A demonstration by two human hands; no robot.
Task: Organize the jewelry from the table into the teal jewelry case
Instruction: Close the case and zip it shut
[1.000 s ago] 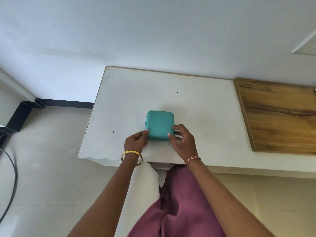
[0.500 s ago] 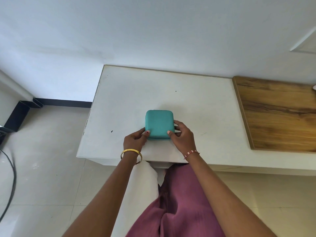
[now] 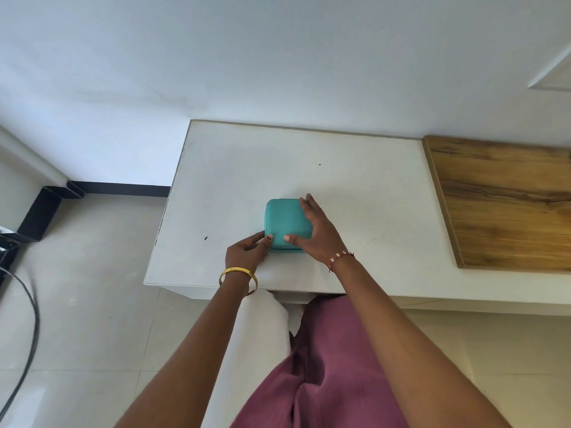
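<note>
- Small square teal jewelry case with rounded corners [image 3: 285, 219]: lid closed, lying flat on the white tabletop near its front edge, right side partly hidden.

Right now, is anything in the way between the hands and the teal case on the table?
Nothing visible is. Both hands already touch the case: the left hand holds its near left corner, and the right hand lies across its right side and lid. The lid looks closed, and no loose jewelry shows on the table.
</note>
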